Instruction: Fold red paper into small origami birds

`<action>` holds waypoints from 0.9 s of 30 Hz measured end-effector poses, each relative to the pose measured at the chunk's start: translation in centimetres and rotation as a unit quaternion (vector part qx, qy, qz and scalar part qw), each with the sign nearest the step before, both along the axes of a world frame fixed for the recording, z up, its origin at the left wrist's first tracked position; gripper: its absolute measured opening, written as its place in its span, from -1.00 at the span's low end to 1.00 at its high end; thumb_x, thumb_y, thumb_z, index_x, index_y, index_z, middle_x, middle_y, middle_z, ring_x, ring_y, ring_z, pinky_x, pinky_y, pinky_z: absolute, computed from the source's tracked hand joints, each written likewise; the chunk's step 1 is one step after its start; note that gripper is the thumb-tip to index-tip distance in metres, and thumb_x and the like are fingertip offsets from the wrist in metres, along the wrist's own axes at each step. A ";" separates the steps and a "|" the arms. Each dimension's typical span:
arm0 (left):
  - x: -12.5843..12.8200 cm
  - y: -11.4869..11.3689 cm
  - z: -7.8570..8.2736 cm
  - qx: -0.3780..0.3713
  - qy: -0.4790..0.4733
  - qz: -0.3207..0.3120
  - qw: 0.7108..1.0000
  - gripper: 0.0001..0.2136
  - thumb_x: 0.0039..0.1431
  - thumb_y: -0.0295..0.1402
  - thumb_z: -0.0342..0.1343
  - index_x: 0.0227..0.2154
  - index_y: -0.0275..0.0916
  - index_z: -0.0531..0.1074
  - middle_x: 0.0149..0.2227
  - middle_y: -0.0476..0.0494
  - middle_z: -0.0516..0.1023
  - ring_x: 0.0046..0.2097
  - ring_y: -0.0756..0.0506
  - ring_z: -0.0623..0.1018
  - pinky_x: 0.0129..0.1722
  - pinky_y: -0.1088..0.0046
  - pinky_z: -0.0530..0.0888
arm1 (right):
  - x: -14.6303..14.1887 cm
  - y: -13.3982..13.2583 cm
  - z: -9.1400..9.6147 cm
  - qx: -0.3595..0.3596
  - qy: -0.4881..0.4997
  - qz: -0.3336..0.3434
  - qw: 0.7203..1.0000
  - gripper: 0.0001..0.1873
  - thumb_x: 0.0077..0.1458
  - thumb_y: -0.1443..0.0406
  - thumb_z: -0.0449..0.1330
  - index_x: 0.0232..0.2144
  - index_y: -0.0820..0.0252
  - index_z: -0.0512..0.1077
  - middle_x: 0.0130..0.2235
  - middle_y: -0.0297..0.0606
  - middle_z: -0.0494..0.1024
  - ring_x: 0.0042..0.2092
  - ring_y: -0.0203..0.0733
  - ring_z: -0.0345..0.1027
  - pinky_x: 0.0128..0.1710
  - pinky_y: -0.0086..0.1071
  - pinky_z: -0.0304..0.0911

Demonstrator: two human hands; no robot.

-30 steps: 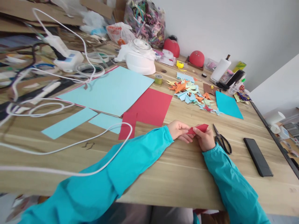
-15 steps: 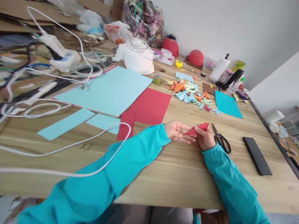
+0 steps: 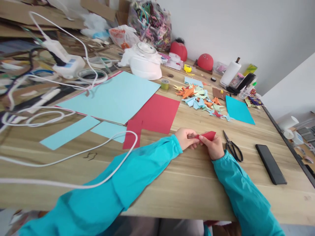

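Both my hands meet over the wooden table (image 3: 187, 186) on a small folded piece of red paper (image 3: 209, 135). My left hand (image 3: 186, 138) pinches its left end with curled fingers. My right hand (image 3: 215, 147) grips its right part from below, thumb on top. The paper is held just above the table surface. Black scissors (image 3: 232, 150) lie right beside my right hand. A larger red sheet (image 3: 154, 114) with a cut-out corner lies just beyond my left hand. Both arms wear teal sleeves.
A black phone (image 3: 270, 164) lies at the right. A pile of small folded paper figures (image 3: 200, 100) and a teal sheet (image 3: 238, 109) sit farther back. Light blue sheets (image 3: 110, 96), white cables (image 3: 73, 157), a white appliance (image 3: 145, 62) and clutter fill the left and back.
My left fingers, stretched out along the paper half a second ago, have curled into a pinch on its left end. The red paper sits slightly flatter between my hands.
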State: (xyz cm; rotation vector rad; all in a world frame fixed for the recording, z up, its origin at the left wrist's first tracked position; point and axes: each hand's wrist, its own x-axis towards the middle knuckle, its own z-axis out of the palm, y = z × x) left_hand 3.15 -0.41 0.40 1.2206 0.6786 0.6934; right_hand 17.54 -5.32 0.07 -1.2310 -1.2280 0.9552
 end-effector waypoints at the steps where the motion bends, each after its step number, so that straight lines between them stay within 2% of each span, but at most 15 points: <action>1: 0.0 0.0 0.1 -0.006 -0.002 0.005 1.000 -0.80 -0.21 -0.38 0.32 -0.58 -0.37 0.41 -0.59 -0.09 0.53 -0.62 0.04 0.47 -0.63 0.55 0.46 | -0.1 0.0 0.1 0.002 -0.009 0.004 1.000 -0.75 -0.12 0.18 0.31 -0.67 0.20 0.43 -0.58 -0.32 0.46 -0.49 -0.29 0.30 -0.47 -0.41 0.22; 7: -0.2 0.7 0.7 -0.057 -0.017 0.034 0.998 -0.83 -0.18 -0.48 0.30 -0.59 -0.38 0.38 -0.69 -0.07 0.49 -0.64 0.00 0.48 -0.64 0.53 0.47 | -0.4 -0.1 0.6 -0.027 0.019 0.013 0.999 -0.77 -0.19 0.18 0.35 -0.50 0.22 0.50 -0.58 -0.36 0.47 -0.55 -0.34 0.25 -0.53 -0.43 0.19; 16: -0.1 0.6 0.5 -0.052 -0.033 0.024 0.998 -0.80 -0.24 -0.46 0.34 -0.56 -0.40 0.41 -0.67 -0.07 0.50 -0.64 0.00 0.49 -0.65 0.53 0.47 | 0.1 0.0 -0.4 -0.042 0.077 0.017 0.996 -0.81 -0.13 0.18 0.32 -0.55 0.20 0.51 -0.62 -0.36 0.47 -0.62 -0.34 0.25 -0.63 -0.44 0.21; 21: -0.2 0.7 0.8 -0.068 -0.037 0.042 0.996 -0.76 -0.28 -0.45 0.37 -0.58 -0.39 0.38 -0.64 -0.06 0.52 -0.64 0.00 0.49 -0.65 0.52 0.49 | 0.1 0.1 -0.6 -0.058 0.112 0.013 0.992 -0.71 -0.07 0.11 0.27 -0.60 0.22 0.49 -0.62 -0.31 0.49 -0.63 -0.33 0.29 -0.64 -0.44 0.23; 27: -0.3 1.0 0.7 -0.082 -0.040 0.047 0.995 -0.76 -0.25 -0.46 0.35 -0.58 -0.38 0.37 -0.62 -0.07 0.53 -0.65 0.01 0.49 -0.65 0.53 0.49 | 0.2 0.4 -0.1 -0.058 0.167 -0.057 0.983 -0.72 -0.18 0.18 0.34 -0.70 0.23 0.43 -0.68 -0.37 0.44 -0.67 -0.40 0.23 -0.69 -0.51 0.14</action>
